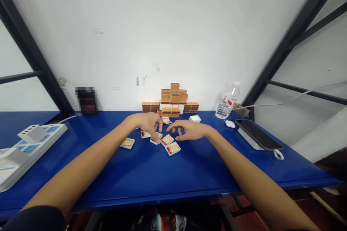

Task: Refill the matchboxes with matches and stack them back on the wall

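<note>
My left hand [148, 123] hangs over the group of small white matchbox trays, thumb and fingers apart. Its thumb tip is at a tray of red-tipped matches [158, 136]; whether it touches cannot be told. My right hand [189, 130] hovers just to the right, fingers spread and pointing left. Between and in front of the hands lie two more filled trays, one nearer [173, 148] and one behind it [167, 139]. Another tray of matches [128, 143] sits partly behind my left wrist. Behind my hands is a pile of loose matches [166, 120].
Brown matchboxes [175, 98] are stacked in a stepped structure against the wall. White trays [195, 118] lie right of it. A water bottle [228, 101], white earphone case [230, 124] and phone [258, 134] are at right. A power strip [45, 138] lies left on the blue table [130, 180].
</note>
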### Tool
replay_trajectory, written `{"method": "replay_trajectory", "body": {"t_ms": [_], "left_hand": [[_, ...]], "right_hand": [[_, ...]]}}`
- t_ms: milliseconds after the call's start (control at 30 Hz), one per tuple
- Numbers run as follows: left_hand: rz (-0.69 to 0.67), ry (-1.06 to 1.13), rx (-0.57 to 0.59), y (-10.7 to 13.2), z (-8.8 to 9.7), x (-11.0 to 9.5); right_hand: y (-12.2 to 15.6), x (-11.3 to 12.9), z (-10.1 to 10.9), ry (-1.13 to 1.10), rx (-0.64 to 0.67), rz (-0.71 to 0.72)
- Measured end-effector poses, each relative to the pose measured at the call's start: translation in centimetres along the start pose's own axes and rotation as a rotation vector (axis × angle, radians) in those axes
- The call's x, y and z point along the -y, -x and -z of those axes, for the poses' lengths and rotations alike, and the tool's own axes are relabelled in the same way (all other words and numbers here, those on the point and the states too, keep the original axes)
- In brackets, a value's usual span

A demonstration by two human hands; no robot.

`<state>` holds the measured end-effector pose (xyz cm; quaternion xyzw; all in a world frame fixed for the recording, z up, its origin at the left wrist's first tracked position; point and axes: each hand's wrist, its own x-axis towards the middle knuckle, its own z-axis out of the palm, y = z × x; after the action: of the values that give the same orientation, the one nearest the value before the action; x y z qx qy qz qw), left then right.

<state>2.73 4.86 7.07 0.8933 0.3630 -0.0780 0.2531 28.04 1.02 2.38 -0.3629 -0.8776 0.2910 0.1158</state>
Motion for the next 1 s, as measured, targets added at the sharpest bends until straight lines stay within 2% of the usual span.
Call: {"method": "replay_trajectory", "body": {"t_ms": [133,300,433,567,667,800,1000], "left_hand": [[0.004,-0.058,0.010,0.1,-0.6,-1.5],[-0.045,-0.060,-0.072,-0.4,-0.6,-0.7],[-0.125,0.014,-0.264,-1.4,-0.6,1.3],[-0.185,0.088,-0.446,-2.8,-1.1,3.4],[-0.183,0.213,-0.511,-3.7,-1.8,4.6],[-0.125,0.459,-0.602,-4.6,-2.8,5.6],[-0.096,0.509,-0.677,-5.5,-3.8,6.5]], "right_hand": [[-0.8,-0.1,-1.2,0.000,0.058,0.040],[-0.9,-0.8,-0.9,-0.081,0.010,0.003],[-1.0,-1.8,-0.2,-0.161,-0.165,-0.026],[-2.2,-3.1,-0.4,-0.199,-0.366,-0.053],[-3.7,-4.0,-0.9,-0.180,-0.474,-0.044],[-5.1,-4.9,-1.6,-0.163,-0.552,-0.028],[-5.9,-5.7,-2.4,-0.092,-0.673,0.014]]}}
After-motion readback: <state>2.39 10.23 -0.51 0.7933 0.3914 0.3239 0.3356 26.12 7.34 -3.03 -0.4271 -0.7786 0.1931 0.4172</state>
